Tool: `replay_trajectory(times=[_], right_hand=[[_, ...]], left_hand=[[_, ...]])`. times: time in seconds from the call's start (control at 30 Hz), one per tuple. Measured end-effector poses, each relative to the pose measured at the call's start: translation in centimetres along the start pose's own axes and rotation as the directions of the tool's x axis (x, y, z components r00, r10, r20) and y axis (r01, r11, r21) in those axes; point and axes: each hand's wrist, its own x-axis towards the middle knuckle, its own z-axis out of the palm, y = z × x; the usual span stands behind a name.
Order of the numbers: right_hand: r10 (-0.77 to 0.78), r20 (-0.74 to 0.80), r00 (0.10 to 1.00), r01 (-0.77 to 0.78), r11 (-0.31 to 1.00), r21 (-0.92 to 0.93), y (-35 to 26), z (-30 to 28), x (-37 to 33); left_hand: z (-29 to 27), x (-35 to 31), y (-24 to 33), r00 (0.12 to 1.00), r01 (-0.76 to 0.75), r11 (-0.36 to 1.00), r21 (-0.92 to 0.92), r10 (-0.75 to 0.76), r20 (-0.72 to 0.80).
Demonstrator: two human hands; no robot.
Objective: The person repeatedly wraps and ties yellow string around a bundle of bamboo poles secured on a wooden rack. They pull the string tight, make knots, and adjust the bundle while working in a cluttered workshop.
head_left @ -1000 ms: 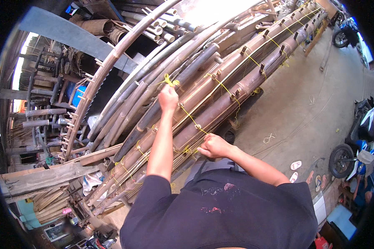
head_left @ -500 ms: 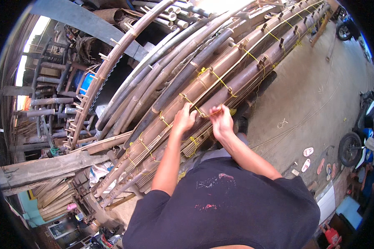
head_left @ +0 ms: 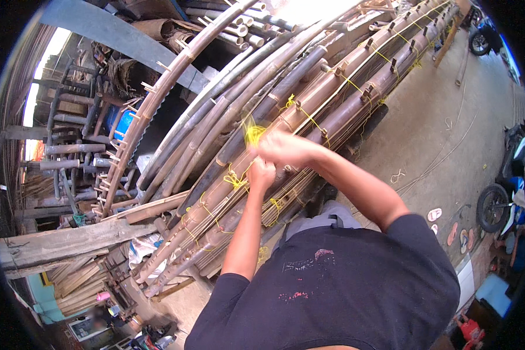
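- The long bamboo poles (head_left: 340, 121) lie side by side in front of me, running slantwise; they are round, brown and smooth, with ringed joints, short dark pegs (head_left: 366, 93) and yellow lashings (head_left: 237, 179).
- To their right, the grey floor (head_left: 414, 128) gives wide room, but on the left side more poles are crowded close.
- A curved pole (head_left: 164, 80) bends at upper left, with pale pegs along its edge.
- My right hand (head_left: 286, 149) is blurred at the yellow string (head_left: 255, 135), a loose bunch above the poles; its grip I cannot tell.
- My left hand (head_left: 261, 174), just below, has curled fingers; I cannot tell what is inside.
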Motion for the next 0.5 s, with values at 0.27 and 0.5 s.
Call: replay_trajectory(times=[0.27, 0.5], right_hand=[[-0.122, -0.076, 0.99, 0.091, 0.941, -0.325, 15.4, 6.7, -6.6], [0.055, -0.503, 0.863, 0.055, 0.978, 0.2, 15.6, 7.2, -9.0]], left_hand=[[-4.1, 3.1, 5.8, 0.968, -0.247, 0.728, -0.64, 0.212, -0.132], [-0.5, 13.7, -0.5, 0.982, -0.061, 0.991, -0.116, 0.039, -0.186]])
